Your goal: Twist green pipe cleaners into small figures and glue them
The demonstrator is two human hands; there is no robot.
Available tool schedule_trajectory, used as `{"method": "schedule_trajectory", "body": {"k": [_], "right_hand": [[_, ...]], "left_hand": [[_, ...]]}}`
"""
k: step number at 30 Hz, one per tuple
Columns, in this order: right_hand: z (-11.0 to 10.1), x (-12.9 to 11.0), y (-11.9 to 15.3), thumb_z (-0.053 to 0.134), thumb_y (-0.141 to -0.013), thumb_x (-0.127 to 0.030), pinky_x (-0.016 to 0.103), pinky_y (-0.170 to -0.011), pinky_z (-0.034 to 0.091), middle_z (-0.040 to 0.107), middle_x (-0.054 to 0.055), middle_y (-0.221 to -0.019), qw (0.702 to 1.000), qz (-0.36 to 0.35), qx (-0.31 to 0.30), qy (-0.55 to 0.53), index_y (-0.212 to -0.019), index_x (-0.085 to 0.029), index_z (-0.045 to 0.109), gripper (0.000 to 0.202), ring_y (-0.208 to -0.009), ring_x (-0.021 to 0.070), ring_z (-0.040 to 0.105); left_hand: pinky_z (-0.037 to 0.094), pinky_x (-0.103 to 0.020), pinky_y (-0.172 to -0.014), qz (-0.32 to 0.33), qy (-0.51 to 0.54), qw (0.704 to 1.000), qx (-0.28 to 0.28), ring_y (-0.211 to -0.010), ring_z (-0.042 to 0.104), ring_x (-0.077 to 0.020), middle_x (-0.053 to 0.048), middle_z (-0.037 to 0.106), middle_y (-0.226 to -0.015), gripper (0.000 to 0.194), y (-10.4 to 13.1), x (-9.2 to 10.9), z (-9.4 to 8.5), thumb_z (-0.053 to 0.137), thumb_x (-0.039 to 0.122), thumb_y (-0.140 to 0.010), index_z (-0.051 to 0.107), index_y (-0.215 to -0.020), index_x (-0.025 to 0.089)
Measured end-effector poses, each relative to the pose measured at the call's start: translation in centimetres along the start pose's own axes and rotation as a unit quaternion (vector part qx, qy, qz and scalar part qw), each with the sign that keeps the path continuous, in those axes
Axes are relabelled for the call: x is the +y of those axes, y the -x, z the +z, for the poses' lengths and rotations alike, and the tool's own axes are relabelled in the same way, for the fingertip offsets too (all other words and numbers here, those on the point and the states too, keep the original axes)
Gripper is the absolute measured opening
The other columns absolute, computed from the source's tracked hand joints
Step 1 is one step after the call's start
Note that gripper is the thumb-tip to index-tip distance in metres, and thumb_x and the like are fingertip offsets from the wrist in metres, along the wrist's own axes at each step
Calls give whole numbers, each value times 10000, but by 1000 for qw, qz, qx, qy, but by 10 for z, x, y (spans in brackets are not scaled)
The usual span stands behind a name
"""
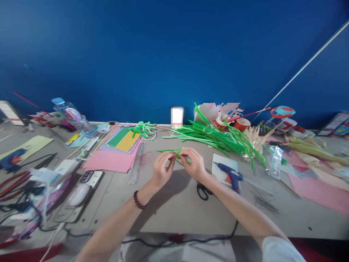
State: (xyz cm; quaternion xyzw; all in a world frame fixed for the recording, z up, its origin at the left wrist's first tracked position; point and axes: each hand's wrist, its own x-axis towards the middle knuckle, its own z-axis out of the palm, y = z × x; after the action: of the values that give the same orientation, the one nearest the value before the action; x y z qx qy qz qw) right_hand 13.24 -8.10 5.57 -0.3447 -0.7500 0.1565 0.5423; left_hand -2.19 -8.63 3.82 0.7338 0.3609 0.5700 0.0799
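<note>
A green pipe cleaner point(164, 150) sits pinched in the fingers of the left hand point(162, 171) and right hand point(194, 165), above the tabletop point(166, 218) toward its far edge. A loosened pinch could spring it open; the right forearm could snag scissors point(206, 189) or blue glue gun point(231, 174). Loose green stems point(218, 139) crowd the far edge.

On the grey surface point(169, 218) lie pink sheets point(111, 160), a clear ruler point(137, 163), a phone point(91, 182), black-handled scissors point(203, 191), a blue glue gun point(231, 174) on white paper point(218, 160), and a heap of green stems point(223, 138).
</note>
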Motion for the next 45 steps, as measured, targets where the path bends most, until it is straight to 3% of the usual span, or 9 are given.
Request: {"method": "schedule_trajectory", "body": {"k": [4,8,13,22,27,31,36,40,45], "right_hand": [[0,1,-2,514,-861,-226,282,-685,540,643,60,-854,996,69,-9,-60,-865,-204,604,92,-778,156,628],[-2,6,-5,537,-851,-265,276,-677,554,647,57,-880,987,108,-33,-116,-903,-195,614,116,-715,140,641],[-8,10,-11,585,-824,-255,323,-770,535,678,51,-863,995,61,-62,-41,-863,-206,637,81,-804,174,638],[-6,15,-6,505,-839,-166,348,-795,489,673,52,-828,996,-16,-65,56,-855,-210,613,117,-855,193,611],[-5,10,-6,502,-804,-126,331,-783,476,652,48,-828,997,-9,-57,60,-849,-210,586,127,-844,186,596],[-4,5,-4,522,-789,-123,323,-750,470,633,49,-801,998,12,-2,66,-811,-204,570,96,-805,184,589],[-3,-2,-4,529,-786,-124,317,-679,465,613,50,-734,995,-26,7,96,-737,-202,563,99,-735,184,569],[-3,-2,-2,533,-789,-125,312,-672,475,624,50,-739,996,-42,9,83,-750,-207,575,101,-730,178,575],[-1,2,1,512,-810,-125,301,-698,492,639,53,-773,998,-40,0,58,-789,-213,588,118,-754,169,598]], "left_hand": [[519,-278,-699,-39,16,999,-5,-772,616,-145,-60,652,-864,97,0,-1,0,559,184,-842,594,-932,184],[511,-291,-722,-31,12,999,-2,-786,625,-152,-63,661,-857,82,-1,-6,0,533,193,-860,600,-905,183],[498,-285,-717,-21,-9,1000,2,-773,628,-151,-52,666,-813,99,-3,-9,-1,493,176,-876,590,-861,186],[492,-273,-693,-22,-3,1000,-20,-749,613,-150,-51,647,-787,108,-2,-7,0,469,162,-880,567,-843,188],[493,-260,-699,-33,11,999,-15,-737,608,-135,-42,643,-790,85,-2,-4,1,494,161,-873,571,-850,186],[507,-277,-720,-65,49,997,12,-800,623,-146,-65,642,-903,152,-1,0,2,571,206,-838,552,-986,180],[494,-299,-752,-18,9,1000,9,-818,601,-160,-56,629,-832,35,-3,4,-1,589,198,-825,596,-849,173],[504,-277,-691,-21,9,1000,-3,-767,599,-150,-58,628,-829,65,-4,3,-2,581,205,-830,615,-875,172],[516,-312,-779,0,-6,1000,-2,-859,614,-163,-73,646,-894,96,-3,0,-1,526,151,-854,601,-905,179]]}}
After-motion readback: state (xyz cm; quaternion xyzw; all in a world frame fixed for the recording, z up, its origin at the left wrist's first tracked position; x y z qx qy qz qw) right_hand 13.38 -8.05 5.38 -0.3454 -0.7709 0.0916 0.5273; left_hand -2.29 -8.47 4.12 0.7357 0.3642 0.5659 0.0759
